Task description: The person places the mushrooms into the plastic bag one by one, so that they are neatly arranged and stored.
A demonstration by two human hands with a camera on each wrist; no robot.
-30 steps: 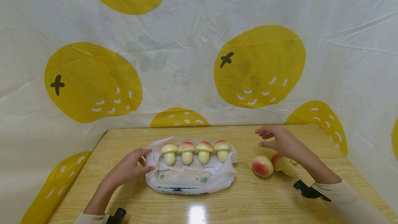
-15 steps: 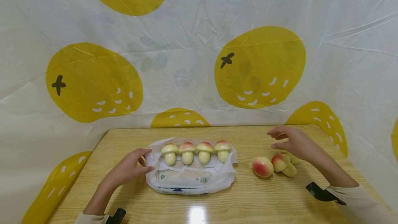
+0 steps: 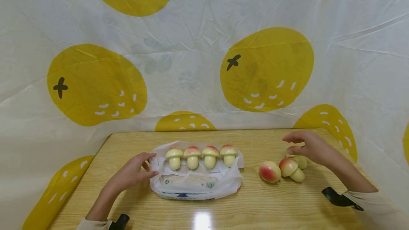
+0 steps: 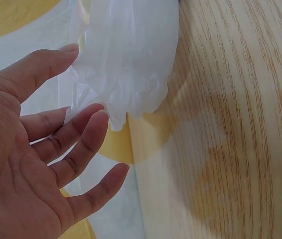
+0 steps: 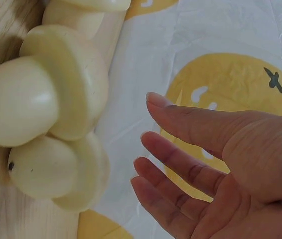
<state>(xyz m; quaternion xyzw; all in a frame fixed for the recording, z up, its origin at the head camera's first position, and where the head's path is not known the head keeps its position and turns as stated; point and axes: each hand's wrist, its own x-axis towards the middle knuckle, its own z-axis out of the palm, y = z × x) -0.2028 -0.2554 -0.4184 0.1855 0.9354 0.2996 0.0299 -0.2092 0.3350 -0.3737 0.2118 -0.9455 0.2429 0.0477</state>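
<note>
Mushrooms are lined up on a white bag and clustered near the right hand in the head view. Left wrist: the bag is touched by the left hand, fingers spread. Right wrist: thumb and fingers are parted.

The light is soft and rather even, with one white glare on the table and faint shadows. The right wrist view appears somewhat greyish.

rightmost mushroom partly hidden, sleeves cropped
</note>
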